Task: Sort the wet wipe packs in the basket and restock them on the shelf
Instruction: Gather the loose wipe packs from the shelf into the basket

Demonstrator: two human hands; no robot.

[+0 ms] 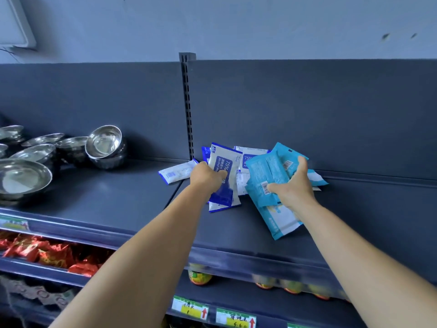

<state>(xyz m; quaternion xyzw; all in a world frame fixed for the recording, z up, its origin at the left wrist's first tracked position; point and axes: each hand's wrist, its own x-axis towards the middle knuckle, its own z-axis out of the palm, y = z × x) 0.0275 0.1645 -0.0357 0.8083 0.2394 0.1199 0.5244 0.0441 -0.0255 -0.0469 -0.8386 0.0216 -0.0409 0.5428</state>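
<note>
Single head-worn wide-angle view, facing forward and slightly down at the top shelf [118, 185] from close by, both forearms reaching in from below, lower shelves along the bottom edge, wall above.

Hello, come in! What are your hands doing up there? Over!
Left hand grips dark blue wipe pack. Right hand grips light blue packs. Both over top shelf. Steel bowls off left, clear.

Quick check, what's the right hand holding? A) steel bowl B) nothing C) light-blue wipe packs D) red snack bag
C: the right hand grips the light-blue wipe packs over the shelf, while the left hand holds a dark-blue pack.
</note>
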